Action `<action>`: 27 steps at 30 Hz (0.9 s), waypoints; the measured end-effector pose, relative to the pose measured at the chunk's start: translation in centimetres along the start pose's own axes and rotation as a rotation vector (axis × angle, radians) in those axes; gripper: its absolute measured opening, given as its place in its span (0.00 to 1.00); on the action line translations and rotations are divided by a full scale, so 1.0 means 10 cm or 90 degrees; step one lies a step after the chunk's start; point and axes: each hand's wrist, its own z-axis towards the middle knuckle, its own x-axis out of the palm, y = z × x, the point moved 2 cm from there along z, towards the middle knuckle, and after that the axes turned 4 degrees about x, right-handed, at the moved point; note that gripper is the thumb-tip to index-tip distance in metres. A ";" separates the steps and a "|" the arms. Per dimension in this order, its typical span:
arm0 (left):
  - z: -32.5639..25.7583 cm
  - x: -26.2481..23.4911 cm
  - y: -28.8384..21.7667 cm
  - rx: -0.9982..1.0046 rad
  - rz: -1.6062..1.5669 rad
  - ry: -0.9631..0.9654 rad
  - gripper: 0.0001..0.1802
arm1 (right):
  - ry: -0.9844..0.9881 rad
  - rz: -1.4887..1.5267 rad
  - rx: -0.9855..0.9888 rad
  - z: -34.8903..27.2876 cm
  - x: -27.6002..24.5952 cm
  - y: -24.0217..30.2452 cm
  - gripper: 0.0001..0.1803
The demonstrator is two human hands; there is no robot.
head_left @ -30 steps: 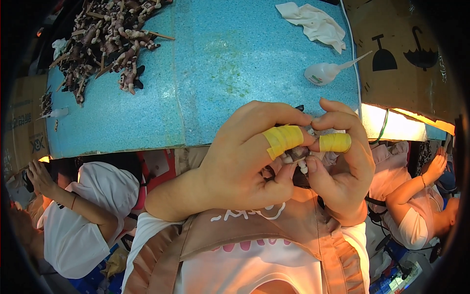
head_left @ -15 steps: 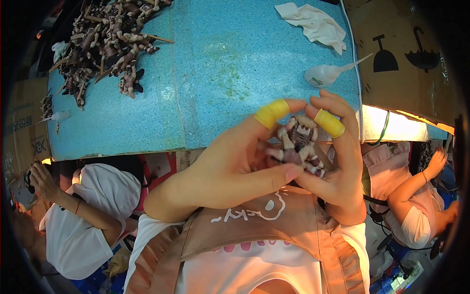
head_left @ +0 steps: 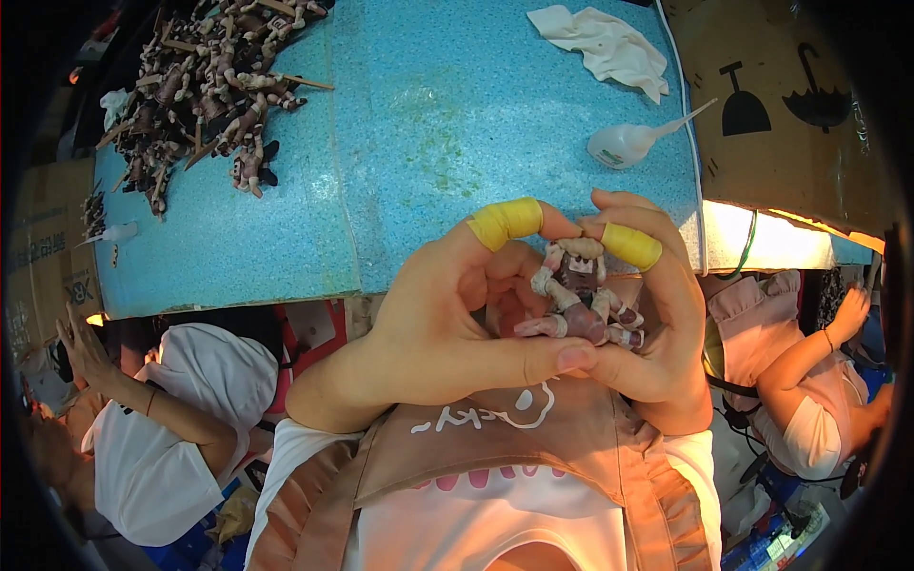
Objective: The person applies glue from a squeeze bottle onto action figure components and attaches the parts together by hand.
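Note:
Between my two hands is a small brown and cream toy figure [head_left: 578, 295], held just off the near edge of the blue tabletop. My left hand [head_left: 447, 314] is closed on it from the left, its thumb below and its forefinger at the figure's head. From the other side my right hand [head_left: 662, 305] curls round it, with thumb and fingertips pinching. Yellow tape wraps both forefingers. Part of the figure lies hidden behind fingers and thumbs.
A heap of similar figures [head_left: 205, 86] covers the table's far left. A white squeeze bottle [head_left: 624, 145] with a long spout and a crumpled white cloth [head_left: 605, 48] lie far right. A cardboard box [head_left: 771, 105] stands beyond the right edge. Other people [head_left: 181, 419] sit on both sides.
The figure has turned and tilted a little in my hands and sits slightly lower. My left hand has shifted slightly left and its fingers have curled. At the left, a co-worker's hand has moved.

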 end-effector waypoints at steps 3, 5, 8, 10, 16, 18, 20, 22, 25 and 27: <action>0.00 0.02 0.02 0.019 -0.013 0.008 0.37 | -0.004 -0.042 -0.041 0.00 0.00 0.01 0.36; -0.01 0.04 0.03 0.032 -0.054 0.015 0.37 | -0.031 -0.009 -0.046 -0.03 0.03 0.01 0.36; 0.01 0.04 0.05 0.061 -0.077 0.026 0.37 | -0.055 0.017 -0.033 -0.05 0.05 -0.01 0.35; 0.01 0.03 0.07 0.078 -0.059 0.036 0.36 | -0.055 0.015 -0.033 -0.05 0.05 -0.02 0.35; 0.01 0.03 0.06 0.092 -0.032 0.038 0.36 | -0.051 -0.006 -0.048 -0.04 0.04 -0.02 0.35; 0.01 0.03 0.07 0.096 -0.037 0.037 0.36 | -0.056 -0.004 -0.059 -0.04 0.04 -0.01 0.35; 0.01 0.03 0.07 0.099 -0.042 0.036 0.36 | -0.053 -0.006 -0.037 -0.03 0.04 0.01 0.35; 0.01 0.05 0.06 0.111 -0.057 0.040 0.32 | -0.056 -0.001 -0.036 -0.03 0.05 0.01 0.35; 0.01 0.05 0.06 0.075 -0.075 0.015 0.36 | -0.062 0.004 -0.040 -0.03 0.05 -0.02 0.34; 0.02 0.04 0.07 0.073 -0.080 0.016 0.35 | -0.064 0.002 -0.046 -0.03 0.04 -0.03 0.34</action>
